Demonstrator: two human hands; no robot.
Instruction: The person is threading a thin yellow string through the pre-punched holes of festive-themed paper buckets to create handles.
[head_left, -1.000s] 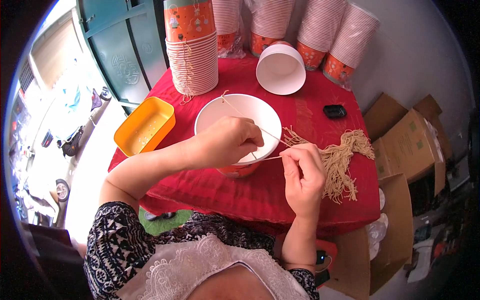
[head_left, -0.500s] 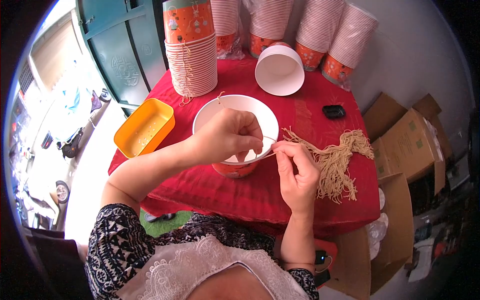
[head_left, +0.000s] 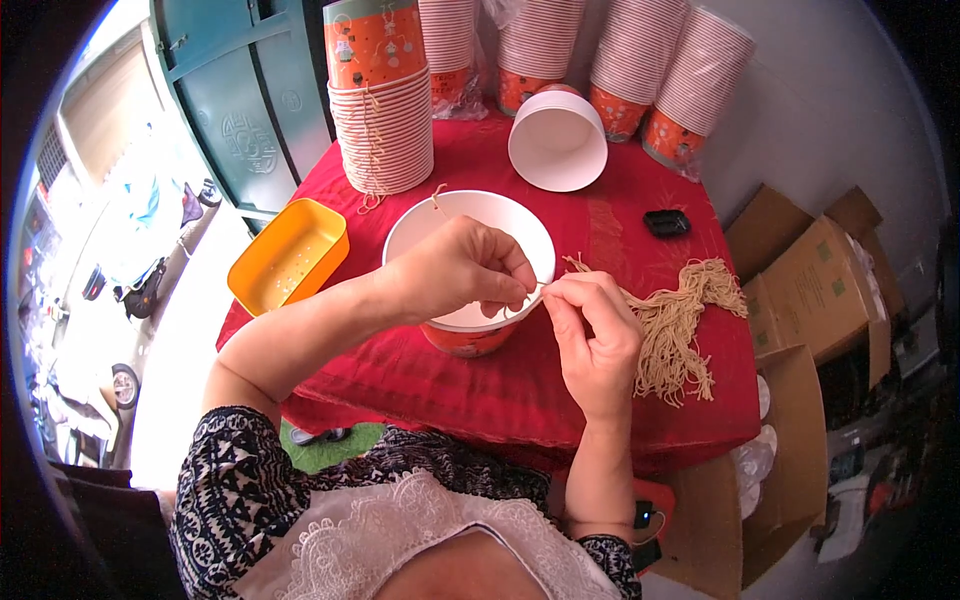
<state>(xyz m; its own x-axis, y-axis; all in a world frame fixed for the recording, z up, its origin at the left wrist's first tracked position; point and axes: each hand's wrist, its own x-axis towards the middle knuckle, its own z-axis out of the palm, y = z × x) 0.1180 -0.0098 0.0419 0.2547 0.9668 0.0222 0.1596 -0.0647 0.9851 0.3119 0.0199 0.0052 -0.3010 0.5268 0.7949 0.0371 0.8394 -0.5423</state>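
Cord (head_left: 538,287), thin, beige and twisted, shows as a short stretch between the two hands, at the right part of the rim of a round paper bucket (head_left: 464,341), orange outside and white inside. The left hand (head_left: 468,266) reaches over the bucket's mouth, palm down, its fingers bent and drawn narrow at the tips, where they pinch the cord. The right hand (head_left: 597,345) stands just outside the rim, its thumb and index finger closed on the same cord.

The key relation is between the two sets of fingertips: they are near each other, left over the opening and right beside the wall, and the visible length of cord runs roughly sideways from one to the other. Both hands are about equally close to it; how it is looped inside the fingers is too small to tell. A knotted cord end (head_left: 438,198) sits at the far left of the rim.

A loose, spread bundle of beige cords (head_left: 676,330) lies on the red cloth-covered tabletop (head_left: 400,380) to the right, nearer the right hand. A yellow rectangular plastic tray (head_left: 317,268) stands left of the bucket, near the left forearm.
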